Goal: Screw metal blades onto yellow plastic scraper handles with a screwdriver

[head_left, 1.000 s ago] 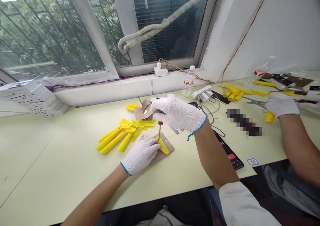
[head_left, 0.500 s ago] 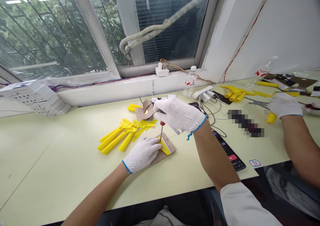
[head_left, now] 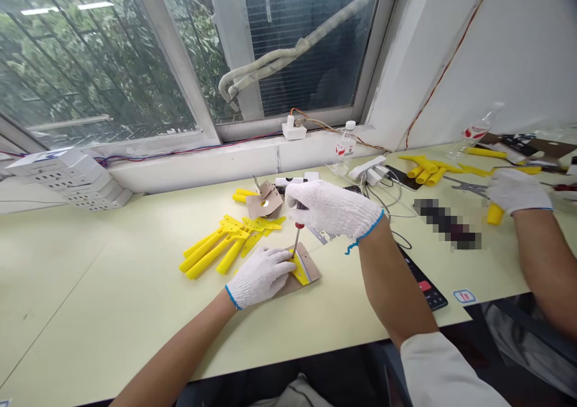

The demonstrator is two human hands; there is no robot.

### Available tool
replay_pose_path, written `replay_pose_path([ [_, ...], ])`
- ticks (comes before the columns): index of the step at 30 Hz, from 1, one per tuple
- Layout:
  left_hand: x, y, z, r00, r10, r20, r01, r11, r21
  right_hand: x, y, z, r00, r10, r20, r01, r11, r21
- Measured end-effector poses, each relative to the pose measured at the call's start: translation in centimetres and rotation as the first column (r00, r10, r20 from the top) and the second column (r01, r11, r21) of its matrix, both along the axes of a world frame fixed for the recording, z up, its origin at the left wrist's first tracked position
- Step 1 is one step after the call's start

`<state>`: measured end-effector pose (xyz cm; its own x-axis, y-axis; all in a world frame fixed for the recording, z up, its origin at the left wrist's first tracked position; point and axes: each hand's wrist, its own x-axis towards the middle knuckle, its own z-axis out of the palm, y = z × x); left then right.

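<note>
Both my hands wear white knit gloves. My right hand (head_left: 331,207) is closed round the handle of a red-collared screwdriver (head_left: 297,236), which stands nearly upright with its tip on a yellow plastic part (head_left: 299,269). That part lies on a small brown cardboard piece (head_left: 309,261). My left hand (head_left: 260,275) lies on the part and the cardboard, fingers curled, pressing them to the pale table (head_left: 112,299).
A pile of yellow plastic handles (head_left: 225,241) lies just behind my left hand, with cardboard scraps (head_left: 265,201) beyond. A phone (head_left: 424,284), cables and a water bottle (head_left: 342,149) sit to the right. Another person's gloved hand (head_left: 518,192) works at the far right. White boxes (head_left: 72,178) stack at the left.
The view has drifted slightly, so everything sits a little lower and further right. My hands keep the same grip on the screwdriver and the part.
</note>
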<state>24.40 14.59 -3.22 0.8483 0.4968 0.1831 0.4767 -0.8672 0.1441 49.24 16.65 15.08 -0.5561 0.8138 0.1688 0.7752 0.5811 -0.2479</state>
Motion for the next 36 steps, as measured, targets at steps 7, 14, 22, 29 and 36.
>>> replay_pose_path([
  [7,0.2,0.3,0.0,0.999,-0.031,-0.025,0.032,0.999,0.028,0.3,-1.2,1.6,1.000,0.029,0.008,-0.028,0.993,-0.116],
  [14,0.3,0.2,-0.3,0.999,-0.025,-0.032,0.026,0.999,0.019,0.0,-0.9,1.2,0.999,0.044,0.019,-0.042,0.995,-0.087],
  [22,0.4,0.0,-0.2,0.999,-0.019,-0.038,0.020,0.999,0.030,0.0,-0.8,1.3,0.999,0.018,0.042,-0.014,0.996,-0.084],
  [29,0.5,0.0,-0.1,0.998,-0.024,-0.055,0.026,0.999,0.042,0.1,-0.8,1.3,1.000,-0.002,0.020,0.003,0.998,-0.060],
  [36,0.6,0.0,0.2,0.998,-0.022,-0.052,0.024,0.999,0.027,0.5,-1.2,1.2,0.997,0.076,0.030,-0.074,0.995,-0.072],
])
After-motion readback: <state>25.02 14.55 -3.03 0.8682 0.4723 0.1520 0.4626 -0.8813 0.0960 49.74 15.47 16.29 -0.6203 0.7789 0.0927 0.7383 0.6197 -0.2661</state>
